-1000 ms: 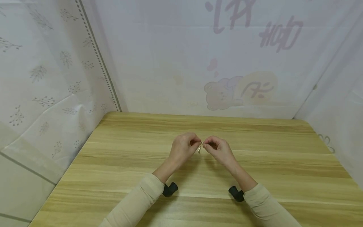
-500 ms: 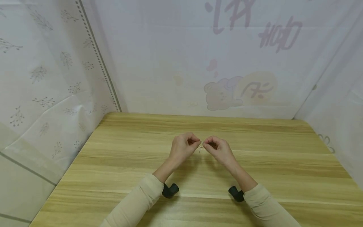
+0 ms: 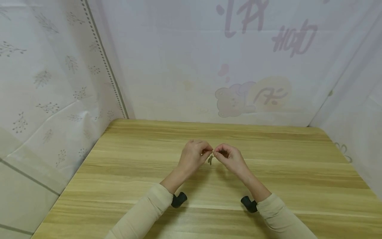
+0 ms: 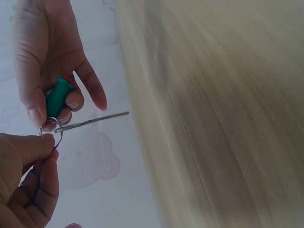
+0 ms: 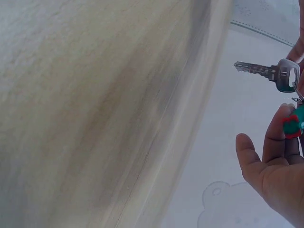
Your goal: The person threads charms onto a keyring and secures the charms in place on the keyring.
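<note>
In the head view my left hand (image 3: 194,155) and right hand (image 3: 232,159) meet fingertip to fingertip above the table's middle. A silver key (image 5: 259,70) with a dark-edged bow hangs between them from a thin metal key ring (image 4: 60,137). Seen from the left wrist, my left thumb and forefinger pinch this ring. A small green fob (image 4: 57,97) with a red end sits in my right hand, held between thumb and curled fingers, its ring end right at the thumb tip. My right forefinger stretches out past it. From the right wrist, the left hand is mostly cut off by the frame edge.
The wood-grain table (image 3: 134,172) stretches under both forearms. A pale printed curtain (image 3: 167,66) rises behind it, with more curtain to the left and right. Black curved pieces (image 3: 179,199) show beside each cuff.
The hanging key has turned: half a second ago it showed as a thin upright sliver, now it looks broader and slanted. My hands have stayed nearly in place, the left edging slightly right.
</note>
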Motion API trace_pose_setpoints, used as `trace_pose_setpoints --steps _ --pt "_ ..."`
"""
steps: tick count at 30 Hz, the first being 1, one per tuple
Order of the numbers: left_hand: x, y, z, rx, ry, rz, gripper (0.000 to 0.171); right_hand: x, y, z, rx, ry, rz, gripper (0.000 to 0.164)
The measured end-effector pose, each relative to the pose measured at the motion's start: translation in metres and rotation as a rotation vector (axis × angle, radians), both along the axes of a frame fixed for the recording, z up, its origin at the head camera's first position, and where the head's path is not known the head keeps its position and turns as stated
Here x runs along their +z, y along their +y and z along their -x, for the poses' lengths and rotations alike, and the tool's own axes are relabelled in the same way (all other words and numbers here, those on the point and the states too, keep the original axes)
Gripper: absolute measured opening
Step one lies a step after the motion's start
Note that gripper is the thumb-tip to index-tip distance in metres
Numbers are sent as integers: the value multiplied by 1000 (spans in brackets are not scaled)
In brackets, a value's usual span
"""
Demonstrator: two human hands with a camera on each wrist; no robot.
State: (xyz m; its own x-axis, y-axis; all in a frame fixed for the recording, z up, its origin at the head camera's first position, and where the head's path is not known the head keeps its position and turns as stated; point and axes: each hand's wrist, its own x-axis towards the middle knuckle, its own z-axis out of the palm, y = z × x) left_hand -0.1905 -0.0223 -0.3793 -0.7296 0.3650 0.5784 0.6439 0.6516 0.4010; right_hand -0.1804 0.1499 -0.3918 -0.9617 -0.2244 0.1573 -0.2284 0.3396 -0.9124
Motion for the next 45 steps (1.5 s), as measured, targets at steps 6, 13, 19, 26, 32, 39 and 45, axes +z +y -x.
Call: trace_pose_setpoints --steps 6,13,19,26,32,39,45 --pt "1 -1 -2 18 -112 -52 7 -2 1 1 7 9 -4 10" --pt "1 -2 -1 10 -199 -135 5 -2 1 0 -2 2 -5 8" --pt "-1 -1 0 -15 -42 -34 4 -2 0 0 9 20 -7 10" --pt "-1 0 -2 -5 80 14 8 1 0 0 19 14 -20 9" --pt "1 -1 -3 7 -62 -33 5 2 0 -1 14 3 -18 11" --pt "2 -3 -4 5 -194 -130 3 1 -1 -1 11 0 -6 11" --pt "1 -3 -4 1 -196 -140 3 0 0 -1 20 14 -17 11"
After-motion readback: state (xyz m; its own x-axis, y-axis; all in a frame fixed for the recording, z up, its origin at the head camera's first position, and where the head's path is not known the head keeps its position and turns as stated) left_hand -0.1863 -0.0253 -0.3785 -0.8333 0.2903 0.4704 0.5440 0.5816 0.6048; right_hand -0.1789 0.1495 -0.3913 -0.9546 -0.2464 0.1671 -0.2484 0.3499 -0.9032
